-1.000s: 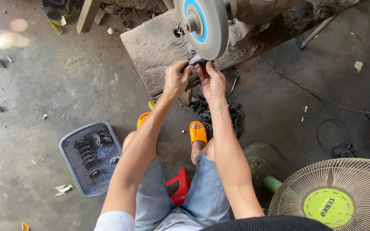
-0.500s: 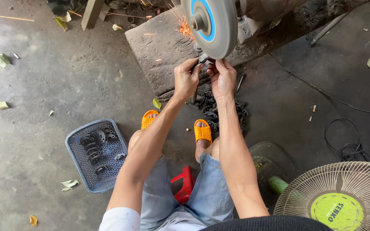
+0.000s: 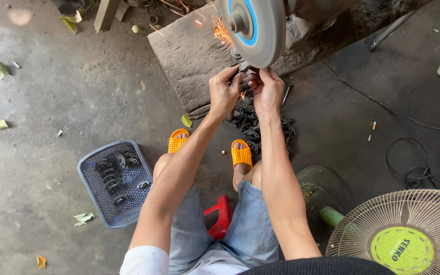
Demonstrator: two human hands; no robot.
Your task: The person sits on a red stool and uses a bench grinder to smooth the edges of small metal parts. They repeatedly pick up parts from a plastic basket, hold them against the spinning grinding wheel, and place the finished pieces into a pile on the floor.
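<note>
A grey grinding wheel (image 3: 258,30) with a blue centre ring spins above a rough concrete slab (image 3: 189,56). My left hand (image 3: 224,92) and my right hand (image 3: 267,90) together pinch a small dark metal part (image 3: 244,67) against the wheel's lower edge. Orange sparks (image 3: 219,31) fly off to the left. Just below my hands a pile of dark metal rings (image 3: 253,125) lies on the floor, beside my orange sandals (image 3: 241,153).
A blue perforated basket (image 3: 90,168) holding several metal rings sits on the floor at the left. A cream floor fan (image 3: 403,234) stands at the lower right, with black cables (image 3: 423,168) near it. A red stool (image 3: 220,216) is under me. Dry leaves dot the concrete.
My hands have pushed the part up against the wheel and sparks now spray out to the left. The view has shifted slightly.
</note>
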